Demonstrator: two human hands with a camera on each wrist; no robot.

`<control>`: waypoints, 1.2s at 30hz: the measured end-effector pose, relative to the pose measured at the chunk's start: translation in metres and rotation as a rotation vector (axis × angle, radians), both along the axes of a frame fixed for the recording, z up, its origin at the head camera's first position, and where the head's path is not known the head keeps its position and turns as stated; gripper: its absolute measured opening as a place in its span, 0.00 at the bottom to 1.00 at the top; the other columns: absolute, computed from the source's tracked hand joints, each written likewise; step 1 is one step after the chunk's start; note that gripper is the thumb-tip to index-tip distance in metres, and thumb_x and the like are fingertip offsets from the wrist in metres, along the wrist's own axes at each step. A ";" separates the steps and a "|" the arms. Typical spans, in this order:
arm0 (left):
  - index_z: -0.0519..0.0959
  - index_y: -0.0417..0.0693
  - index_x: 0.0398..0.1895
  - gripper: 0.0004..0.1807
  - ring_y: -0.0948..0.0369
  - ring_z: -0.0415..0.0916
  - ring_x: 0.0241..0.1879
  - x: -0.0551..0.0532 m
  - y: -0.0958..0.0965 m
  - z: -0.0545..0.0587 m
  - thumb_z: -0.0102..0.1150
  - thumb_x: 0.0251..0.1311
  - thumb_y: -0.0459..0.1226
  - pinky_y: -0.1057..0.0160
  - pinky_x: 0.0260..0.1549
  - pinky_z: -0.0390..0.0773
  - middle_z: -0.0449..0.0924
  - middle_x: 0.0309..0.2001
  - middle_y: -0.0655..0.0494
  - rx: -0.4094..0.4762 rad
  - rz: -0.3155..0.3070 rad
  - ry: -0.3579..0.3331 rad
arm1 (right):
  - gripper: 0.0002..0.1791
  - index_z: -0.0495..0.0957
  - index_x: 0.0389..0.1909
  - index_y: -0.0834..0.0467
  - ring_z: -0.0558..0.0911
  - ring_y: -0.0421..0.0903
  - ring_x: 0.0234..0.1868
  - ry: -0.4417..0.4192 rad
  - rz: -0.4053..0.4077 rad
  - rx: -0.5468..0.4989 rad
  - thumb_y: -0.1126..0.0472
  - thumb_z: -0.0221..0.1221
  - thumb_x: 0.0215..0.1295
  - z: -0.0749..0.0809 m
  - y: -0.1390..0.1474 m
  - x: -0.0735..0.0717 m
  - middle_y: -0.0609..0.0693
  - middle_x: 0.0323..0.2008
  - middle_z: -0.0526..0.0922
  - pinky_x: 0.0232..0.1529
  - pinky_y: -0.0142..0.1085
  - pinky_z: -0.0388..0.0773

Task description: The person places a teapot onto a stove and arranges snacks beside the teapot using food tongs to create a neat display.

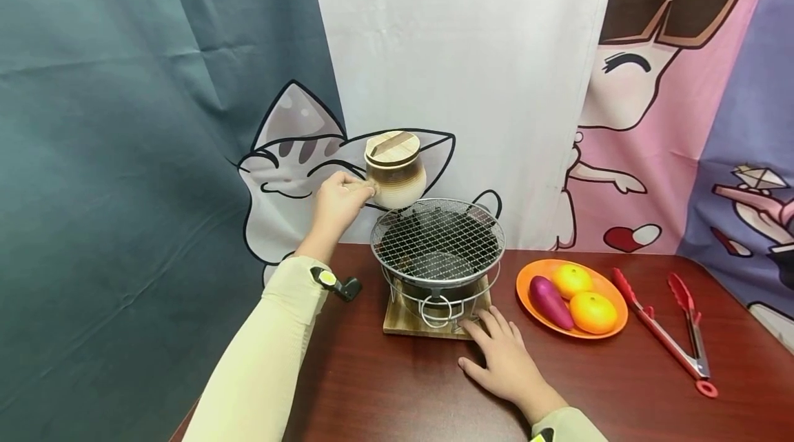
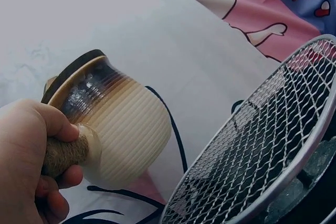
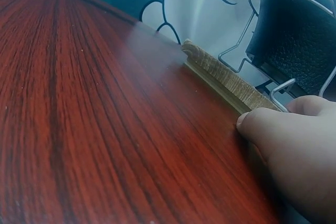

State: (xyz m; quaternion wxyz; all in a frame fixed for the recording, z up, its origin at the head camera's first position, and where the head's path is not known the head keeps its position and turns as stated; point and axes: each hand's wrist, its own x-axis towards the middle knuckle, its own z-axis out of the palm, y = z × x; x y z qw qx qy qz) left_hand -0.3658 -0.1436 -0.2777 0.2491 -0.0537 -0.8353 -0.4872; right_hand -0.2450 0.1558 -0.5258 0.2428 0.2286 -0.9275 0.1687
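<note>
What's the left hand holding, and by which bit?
The left hand holds the brown-and-cream lidded pot by its twine-wrapped side handle.

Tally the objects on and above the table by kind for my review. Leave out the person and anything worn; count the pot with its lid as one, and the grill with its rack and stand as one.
Pot: 1
Grill: 1
Wooden board: 1
Plate: 1
Oranges: 2
Purple vegetable: 1
Tongs: 1
Total: 8
</note>
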 end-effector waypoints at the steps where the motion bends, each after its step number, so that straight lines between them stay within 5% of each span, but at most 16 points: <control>1: 0.80 0.49 0.31 0.12 0.59 0.80 0.30 -0.001 0.001 0.000 0.71 0.50 0.45 0.60 0.29 0.75 0.85 0.25 0.58 -0.010 0.002 -0.002 | 0.34 0.78 0.61 0.48 0.67 0.68 0.69 0.000 0.000 0.001 0.43 0.71 0.53 0.000 0.000 0.000 0.58 0.62 0.74 0.58 0.71 0.65; 36: 0.80 0.50 0.33 0.13 0.57 0.79 0.31 -0.027 0.020 -0.029 0.70 0.52 0.47 0.58 0.31 0.75 0.84 0.28 0.56 -0.069 -0.015 -0.092 | 0.34 0.77 0.62 0.47 0.66 0.67 0.70 -0.007 -0.001 0.001 0.42 0.69 0.54 -0.004 0.000 -0.002 0.57 0.63 0.74 0.57 0.72 0.65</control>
